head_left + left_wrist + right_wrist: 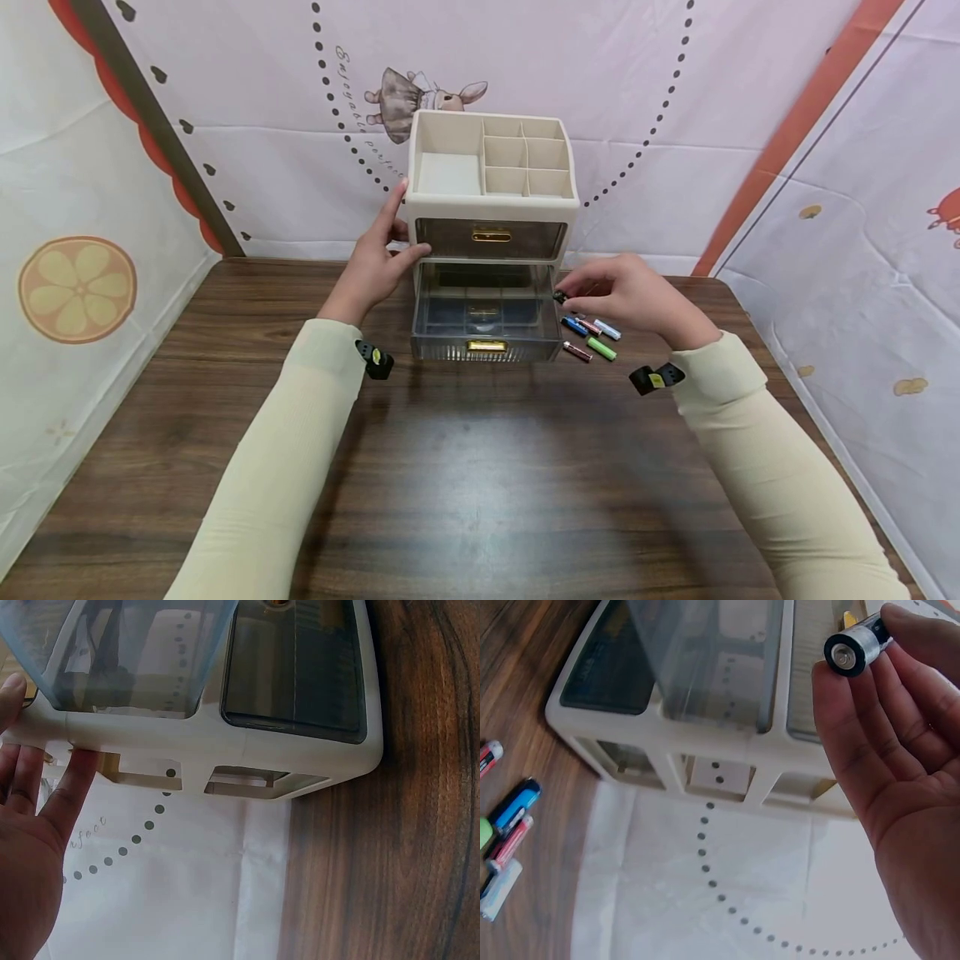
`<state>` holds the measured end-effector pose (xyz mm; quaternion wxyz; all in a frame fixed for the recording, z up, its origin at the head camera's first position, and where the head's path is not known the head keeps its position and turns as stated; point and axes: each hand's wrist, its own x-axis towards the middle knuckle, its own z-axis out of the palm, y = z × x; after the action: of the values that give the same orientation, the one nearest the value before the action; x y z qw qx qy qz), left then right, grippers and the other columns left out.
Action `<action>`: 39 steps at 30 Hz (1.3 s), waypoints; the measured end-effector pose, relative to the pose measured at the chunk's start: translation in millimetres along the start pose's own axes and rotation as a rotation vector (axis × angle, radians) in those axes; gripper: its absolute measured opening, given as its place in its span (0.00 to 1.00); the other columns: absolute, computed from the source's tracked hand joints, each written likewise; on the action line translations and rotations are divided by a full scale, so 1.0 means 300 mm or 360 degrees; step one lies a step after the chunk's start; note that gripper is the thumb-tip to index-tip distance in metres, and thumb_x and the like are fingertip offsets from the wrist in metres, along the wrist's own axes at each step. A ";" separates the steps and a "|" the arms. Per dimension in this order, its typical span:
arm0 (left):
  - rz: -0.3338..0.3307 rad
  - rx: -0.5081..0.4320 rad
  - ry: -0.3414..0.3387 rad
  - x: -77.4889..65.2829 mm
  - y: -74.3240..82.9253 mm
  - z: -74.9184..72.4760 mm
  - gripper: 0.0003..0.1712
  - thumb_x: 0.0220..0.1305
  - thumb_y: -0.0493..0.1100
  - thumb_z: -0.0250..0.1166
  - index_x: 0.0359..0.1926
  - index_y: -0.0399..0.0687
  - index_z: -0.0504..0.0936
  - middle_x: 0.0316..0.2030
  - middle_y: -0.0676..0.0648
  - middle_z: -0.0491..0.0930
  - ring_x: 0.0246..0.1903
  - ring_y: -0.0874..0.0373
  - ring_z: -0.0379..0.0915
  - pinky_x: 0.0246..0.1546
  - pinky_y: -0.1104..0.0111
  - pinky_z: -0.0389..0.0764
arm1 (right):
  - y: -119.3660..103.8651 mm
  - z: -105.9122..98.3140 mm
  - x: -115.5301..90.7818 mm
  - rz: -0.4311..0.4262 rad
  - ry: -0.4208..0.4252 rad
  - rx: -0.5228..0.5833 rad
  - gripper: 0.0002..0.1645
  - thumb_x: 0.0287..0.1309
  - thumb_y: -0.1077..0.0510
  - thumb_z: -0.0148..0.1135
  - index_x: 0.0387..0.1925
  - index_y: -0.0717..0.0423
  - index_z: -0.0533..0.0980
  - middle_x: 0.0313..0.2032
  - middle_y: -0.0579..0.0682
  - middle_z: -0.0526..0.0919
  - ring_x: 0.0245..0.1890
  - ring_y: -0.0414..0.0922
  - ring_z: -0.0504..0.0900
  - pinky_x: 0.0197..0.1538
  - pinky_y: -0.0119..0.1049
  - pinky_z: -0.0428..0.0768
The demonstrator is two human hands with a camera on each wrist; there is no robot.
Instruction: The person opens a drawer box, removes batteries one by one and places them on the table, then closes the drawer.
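A cream drawer organizer (pixel 493 202) stands at the back of the table. Its middle drawer (pixel 442 348), of clear smoky plastic with a gold handle, is pulled out. My left hand (pixel 375 265) grips the organizer's left front edge, thumb on the front and fingers along the side. Between thumb and fingertips my right hand (pixel 626 296) pinches a black and silver battery (pixel 861 646), close to the right side of the pulled-out drawer. Several more batteries lie on the table below that hand, among them a green one (pixel 602 348) and a blue one (pixel 574 326).
The organizer's upper drawer (pixel 450 237) is closed. Its top has one large compartment (pixel 448 173) and several small ones. A printed cloth (pixel 637 92) hangs right behind and at both sides of the brown wooden table (pixel 480 467).
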<state>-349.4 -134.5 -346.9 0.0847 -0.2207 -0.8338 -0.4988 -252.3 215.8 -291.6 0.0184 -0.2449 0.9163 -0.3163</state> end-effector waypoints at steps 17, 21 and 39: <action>0.0034 -0.0017 0.0001 -0.001 -0.004 0.003 0.50 0.65 0.47 0.64 0.72 0.88 0.41 0.48 0.42 0.74 0.51 0.50 0.73 0.53 0.53 0.77 | 0.149 0.007 -0.069 0.0206 0.0109 0.0013 0.12 0.59 0.54 0.67 0.44 0.51 0.84 0.37 0.49 0.88 0.35 0.41 0.84 0.36 0.30 0.80; 0.0017 -0.0023 -0.0002 0.000 -0.006 0.004 0.50 0.65 0.47 0.64 0.72 0.88 0.41 0.48 0.42 0.74 0.52 0.51 0.73 0.53 0.53 0.77 | 0.192 0.012 -0.081 0.0280 0.0106 0.0013 0.12 0.60 0.53 0.66 0.45 0.50 0.84 0.38 0.49 0.87 0.36 0.41 0.84 0.37 0.31 0.80; 0.0016 -0.0027 0.0011 -0.001 -0.007 0.009 0.50 0.65 0.47 0.64 0.71 0.91 0.41 0.48 0.43 0.73 0.52 0.51 0.73 0.52 0.53 0.77 | 0.340 0.061 -0.127 0.0503 0.0070 -0.0032 0.13 0.62 0.51 0.64 0.46 0.50 0.82 0.41 0.51 0.85 0.41 0.45 0.82 0.40 0.39 0.80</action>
<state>-349.9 -133.1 -350.0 0.0882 -0.2238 -0.8282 -0.5062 -259.9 292.3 -370.9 0.0454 -0.0907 0.9467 -0.3057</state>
